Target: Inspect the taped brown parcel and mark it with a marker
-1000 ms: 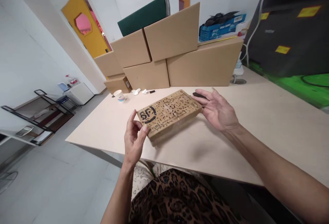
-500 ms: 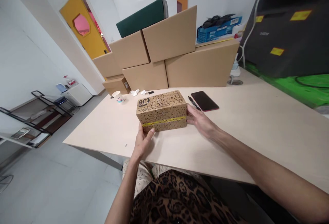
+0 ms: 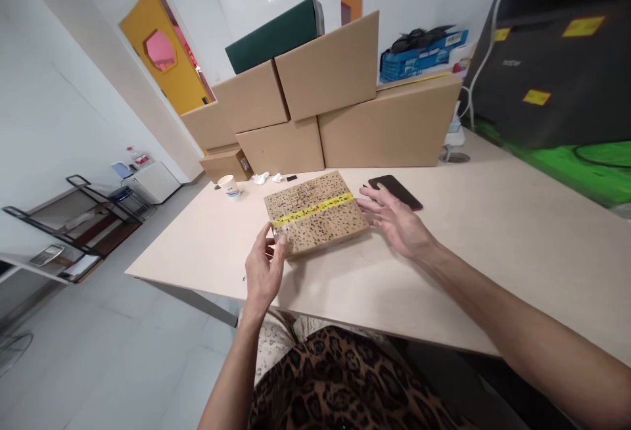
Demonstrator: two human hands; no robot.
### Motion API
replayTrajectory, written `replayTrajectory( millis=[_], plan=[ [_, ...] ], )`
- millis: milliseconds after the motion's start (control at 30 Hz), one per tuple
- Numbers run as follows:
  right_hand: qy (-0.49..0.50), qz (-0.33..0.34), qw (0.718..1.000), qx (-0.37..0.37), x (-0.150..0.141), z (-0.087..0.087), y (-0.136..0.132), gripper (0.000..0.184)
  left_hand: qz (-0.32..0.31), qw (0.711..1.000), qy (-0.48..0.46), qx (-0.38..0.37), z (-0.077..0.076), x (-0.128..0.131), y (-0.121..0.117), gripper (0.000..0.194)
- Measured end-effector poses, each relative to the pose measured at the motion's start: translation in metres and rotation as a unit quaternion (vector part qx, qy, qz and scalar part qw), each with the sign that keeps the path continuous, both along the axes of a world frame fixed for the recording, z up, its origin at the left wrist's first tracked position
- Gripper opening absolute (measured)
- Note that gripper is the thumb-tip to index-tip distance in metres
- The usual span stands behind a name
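Note:
A speckled brown cardboard box [image 3: 315, 226] lies on the table in front of me, a strip of yellow tape running along its upper face. My left hand [image 3: 266, 262] grips its left end, thumb on the near corner and fingers along the side. At the other end, my right hand [image 3: 399, 223] is open with fingers spread, the fingertips close to the box; whether they touch it I cannot tell. Behind that hand lies a black phone [image 3: 401, 192], partly covered by the fingers.
Large plain cartons [image 3: 384, 127] are stacked along the table's back, a dark green box [image 3: 273, 35] on top. A paper cup [image 3: 228, 186] and crumpled white tissues [image 3: 261, 178] sit at the back left. A big black case [image 3: 547, 62] stands at right.
The box has turned over toward the back, so its taped side now faces up and the printed logo is out of sight. My right hand has opened and now covers the pen.

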State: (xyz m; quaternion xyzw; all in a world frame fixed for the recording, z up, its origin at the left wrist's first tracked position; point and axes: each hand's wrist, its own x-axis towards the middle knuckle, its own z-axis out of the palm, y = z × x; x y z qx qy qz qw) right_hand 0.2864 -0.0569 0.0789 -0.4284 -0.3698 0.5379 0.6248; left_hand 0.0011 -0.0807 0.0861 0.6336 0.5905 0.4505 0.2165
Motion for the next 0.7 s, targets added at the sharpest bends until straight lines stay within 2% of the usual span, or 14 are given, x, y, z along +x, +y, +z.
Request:
replayTrajectory(
  millis=[167,267,367,433,567,633,700],
  plan=[
    [0.016,0.011,1.000,0.003,0.000,-0.003,0.001,0.054,-0.002,0.995,-0.102,-0.016,-0.024,-0.008,0.017,0.091],
    [-0.015,0.006,0.999,-0.048,-0.005,-0.005,0.001,0.041,0.010,0.990,-0.132,-0.042,-0.039,-0.008,0.020,0.093],
    [-0.017,0.041,0.998,-0.054,-0.008,-0.007,-0.001,0.033,-0.078,0.987,-0.131,-0.043,-0.043,-0.004,0.015,0.079],
    [0.004,0.048,0.999,-0.023,-0.007,-0.007,-0.002,0.034,-0.119,0.984,-0.132,-0.009,-0.037,-0.003,0.008,0.073],
    [0.061,0.055,0.997,0.016,-0.004,-0.005,-0.002,0.044,-0.056,0.984,-0.150,0.077,-0.010,-0.005,-0.009,0.080],
    [0.069,0.076,0.995,0.018,-0.007,-0.007,-0.001,0.041,-0.091,0.974,-0.152,0.139,0.006,-0.004,-0.014,0.076],
    [0.071,0.099,0.993,-0.013,-0.012,-0.013,0.001,0.034,-0.139,0.963,-0.145,0.180,0.019,0.001,-0.015,0.073]
  ],
)
